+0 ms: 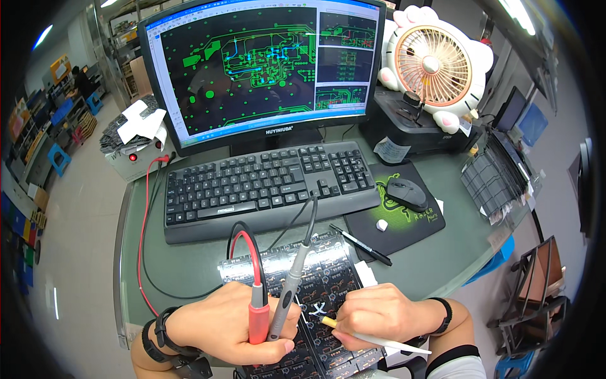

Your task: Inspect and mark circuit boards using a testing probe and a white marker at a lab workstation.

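My left hand point(221, 319) is closed around two test probes, one with a red handle point(259, 322) and one with a grey handle point(287, 300). Their tips are hidden behind the hand. Pinched in my right hand point(379, 312) is a slim white marker pen point(401, 345) with a yellow front end point(329, 322), its tapered tail pointing right. That front end is over a dark panel of circuit boards point(325, 278), just beside a white cross mark point(318, 309). Both hands are over the panel, which lies on the green desk top point(416, 278).
Behind the panel sit a black keyboard point(271, 183) and a monitor point(252, 76) showing a green board layout. A mouse point(406, 194) and black pen point(363, 245) lie right. Red and black leads run to a box point(129, 161). A fan point(432, 63) and black racks point(495, 180) stand right.
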The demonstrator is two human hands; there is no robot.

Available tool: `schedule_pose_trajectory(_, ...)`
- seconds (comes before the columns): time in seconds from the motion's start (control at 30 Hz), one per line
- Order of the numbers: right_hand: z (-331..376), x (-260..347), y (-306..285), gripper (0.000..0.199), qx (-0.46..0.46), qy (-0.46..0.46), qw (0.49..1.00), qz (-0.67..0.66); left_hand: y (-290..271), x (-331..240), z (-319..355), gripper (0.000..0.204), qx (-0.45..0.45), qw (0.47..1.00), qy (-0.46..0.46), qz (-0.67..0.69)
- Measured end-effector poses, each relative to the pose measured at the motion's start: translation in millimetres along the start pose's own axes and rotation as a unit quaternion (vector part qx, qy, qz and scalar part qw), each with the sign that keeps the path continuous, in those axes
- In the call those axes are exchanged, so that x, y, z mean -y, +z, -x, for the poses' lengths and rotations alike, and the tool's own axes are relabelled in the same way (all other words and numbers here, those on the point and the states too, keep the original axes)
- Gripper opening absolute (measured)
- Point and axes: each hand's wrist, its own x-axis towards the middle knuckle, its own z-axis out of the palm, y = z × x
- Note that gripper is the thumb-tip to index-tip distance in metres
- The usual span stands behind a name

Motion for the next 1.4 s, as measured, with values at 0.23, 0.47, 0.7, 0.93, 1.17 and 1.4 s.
schedule_pose_trajectory(0.23, -2.9, 1.6, 2.0, 0.022, -0.026, 0.021, 0.999, -0.022, -1.5, -0.1, -1.1, 0.023, 0.005, 1.0, -0.003, -0.002)
schedule_pose_trajectory(0.47, -0.8, -2.0, 1.0, 0.022, 0.003, 0.023, 0.999, -0.042, -2.4, -0.7, -1.5, 0.023, 0.007, 1.0, -0.01, -0.003)
schedule_pose_trajectory(0.7, 1.6, -1.1, 0.7, 0.022, -0.009, 0.034, 0.999, -0.03, -2.7, -1.8, -1.7, 0.024, 0.004, 1.0, -0.003, -0.007)
schedule_pose_trajectory(0.93, 6.3, -0.4, -32.1, 0.015, -0.083, 0.069, 0.989, -0.105, -11.6, -7.0, 1.2, 0.024, 0.03, 0.995, -0.031, 0.084)
schedule_pose_trajectory(1.17, 18.3, 20.5, -62.1, 0.029, -0.099, 0.371, 0.897, -0.217, -21.4, -25.7, 10.4, 0.033, -0.039, 0.982, 0.117, 0.141)
schedule_pose_trajectory(1.4, 5.6, 25.8, -66.1, 0.02, -0.006, 0.383, 0.887, -0.259, -17.8, -36.1, 8.3, 0.034, -0.076, 0.98, 0.142, 0.115)
